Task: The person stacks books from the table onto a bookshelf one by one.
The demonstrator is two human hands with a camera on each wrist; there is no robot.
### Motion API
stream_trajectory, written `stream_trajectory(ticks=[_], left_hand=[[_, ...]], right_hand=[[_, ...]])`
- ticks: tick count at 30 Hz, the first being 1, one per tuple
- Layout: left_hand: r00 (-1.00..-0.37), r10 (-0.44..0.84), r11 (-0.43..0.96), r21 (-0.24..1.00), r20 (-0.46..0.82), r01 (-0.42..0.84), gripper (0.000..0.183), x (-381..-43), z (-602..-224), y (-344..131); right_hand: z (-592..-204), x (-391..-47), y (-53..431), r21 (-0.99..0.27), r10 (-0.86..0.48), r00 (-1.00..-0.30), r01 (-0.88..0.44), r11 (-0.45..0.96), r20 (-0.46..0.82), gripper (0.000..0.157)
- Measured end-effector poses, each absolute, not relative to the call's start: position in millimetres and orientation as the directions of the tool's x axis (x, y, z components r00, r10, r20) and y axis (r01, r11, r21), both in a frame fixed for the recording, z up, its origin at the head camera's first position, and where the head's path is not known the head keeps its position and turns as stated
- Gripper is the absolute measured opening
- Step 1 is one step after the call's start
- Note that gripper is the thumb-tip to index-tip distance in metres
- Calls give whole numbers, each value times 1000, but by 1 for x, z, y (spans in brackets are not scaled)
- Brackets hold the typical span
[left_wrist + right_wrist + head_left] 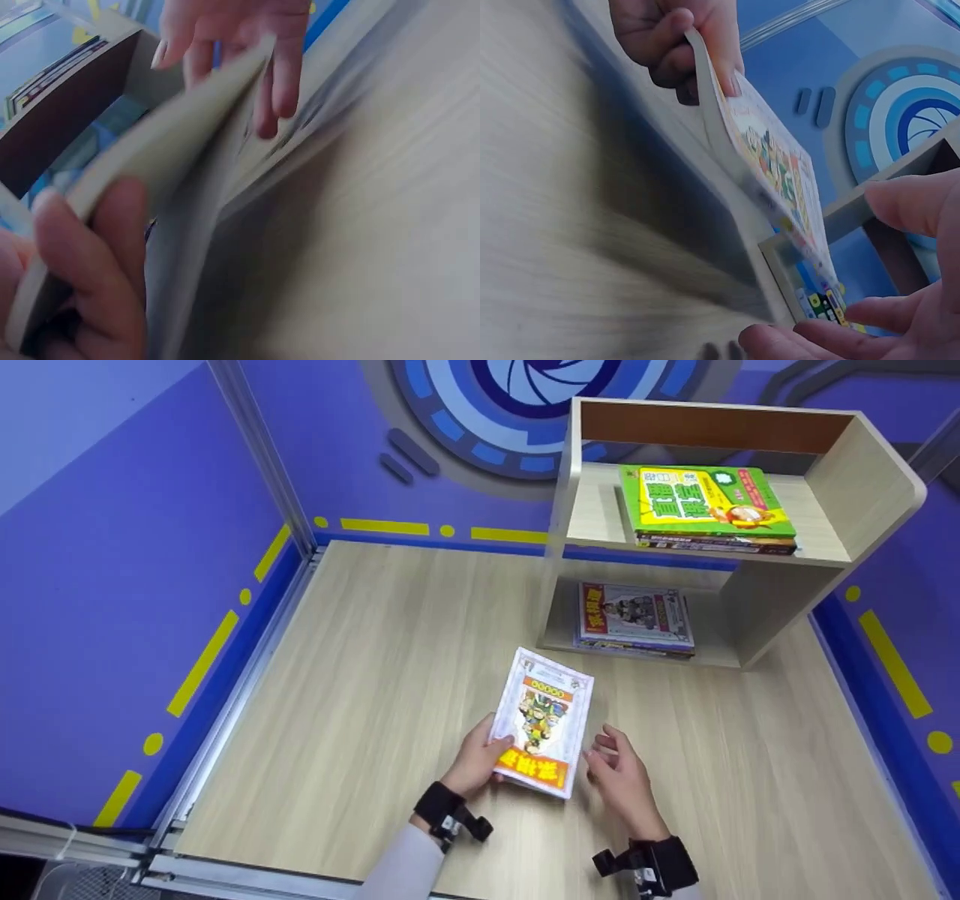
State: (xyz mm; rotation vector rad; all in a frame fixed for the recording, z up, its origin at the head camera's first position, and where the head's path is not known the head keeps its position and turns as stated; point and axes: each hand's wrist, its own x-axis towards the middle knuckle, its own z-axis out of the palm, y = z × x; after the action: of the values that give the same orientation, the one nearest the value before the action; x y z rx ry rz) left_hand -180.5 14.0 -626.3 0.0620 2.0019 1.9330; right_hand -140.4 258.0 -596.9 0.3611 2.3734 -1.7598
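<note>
A thin comic book (541,721) with a pale cover, cartoon figures and an orange title band is held by my left hand (472,757), over the table. Its thumb lies on the cover and the fingers go underneath, at the lower left edge. Upside down to the head view, the title sits at the near end. The left wrist view shows the pages (169,139) parted a little from the lower cover. Beside the book's right edge is my right hand (622,780), its fingers loosely bent and holding nothing; in the right wrist view its fingers (840,341) spread just off the book.
A two-level wooden shelf (795,619) stands at the back right. Its upper level carries a stack of books topped by a green one (705,502); below lies another stack of books (636,615). Purple wall panels (187,510) enclose the wooden table (360,675).
</note>
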Motion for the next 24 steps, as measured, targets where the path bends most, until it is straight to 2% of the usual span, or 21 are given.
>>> stream_trajectory(ticks=[3, 6, 12, 15, 19, 21, 24], left_hand=[[-910, 360, 53, 978, -206, -201, 39, -179, -623, -1], [-843, 498, 53, 978, -203, -204, 42, -178, -619, -10], [-691, 691, 155, 977, -211, -143, 41, -176, -609, -21], [-632, 741, 197, 974, -225, -116, 39, -179, -603, -24], [-582, 782, 236, 970, -224, -57, 33, -185, -596, -21], [-614, 762, 269, 963, -207, 9, 27, -187, -594, -17], [-740, 656, 322, 942, -148, 97, 26, -190, -593, -10]], right_hand=[[-593, -143, 264, -946, 82, -951, 305, 111, -297, 58], [-587, -145, 273, -947, 23, -948, 317, -49, -318, 54], [-575, -149, 296, -906, -238, -937, 319, -278, -256, 57], [-572, -150, 302, -911, -333, -910, 336, -239, -248, 50], [-575, -151, 300, -933, -365, -872, 359, -24, -326, 52], [-578, -150, 297, -931, -332, -873, 359, 61, -358, 56], [-580, -149, 295, -937, -267, -899, 331, 112, -349, 56]])
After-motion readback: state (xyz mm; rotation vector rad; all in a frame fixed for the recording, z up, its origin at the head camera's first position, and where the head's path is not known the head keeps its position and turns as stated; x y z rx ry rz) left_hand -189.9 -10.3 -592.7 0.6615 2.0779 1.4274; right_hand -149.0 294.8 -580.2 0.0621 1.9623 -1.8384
